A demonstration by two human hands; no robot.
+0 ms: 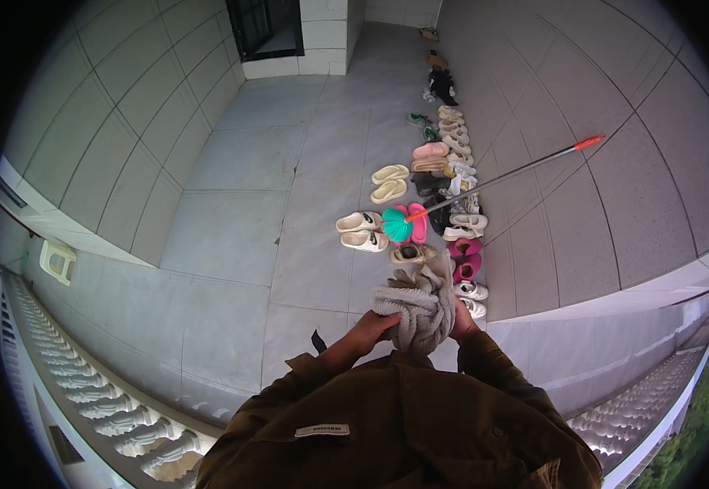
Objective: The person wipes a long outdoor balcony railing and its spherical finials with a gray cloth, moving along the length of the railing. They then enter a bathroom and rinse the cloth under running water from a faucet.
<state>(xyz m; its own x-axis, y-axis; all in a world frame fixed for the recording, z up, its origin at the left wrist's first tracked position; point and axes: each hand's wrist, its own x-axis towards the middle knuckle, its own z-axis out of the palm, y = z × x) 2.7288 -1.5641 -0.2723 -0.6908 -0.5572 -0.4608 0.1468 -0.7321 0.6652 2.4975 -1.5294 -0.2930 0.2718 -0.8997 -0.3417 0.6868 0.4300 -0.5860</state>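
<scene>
Close to my body I hold a bunched grey-beige cloth point(418, 305), folded and twisted, with both hands. My left hand point(379, 330) grips its left side, the thumb lying over the fabric. On the other side my right hand point(463, 321) has hold of the cloth, its fingers partly hidden behind the bundle. Just beyond the cloth stands a beige shoe point(408, 253). Magenta shoes point(466, 267) and white shoes point(471, 298) sit to the right of the bundle, beside the wall.
A broom point(513, 174) with green bristles leans on the right tiled wall point(574, 91). White slides point(361, 231), cream slippers point(389, 183) and several other pairs line that wall. A plastic stool point(58, 263) stands far left. A balustrade point(104, 403) curves along the lower left.
</scene>
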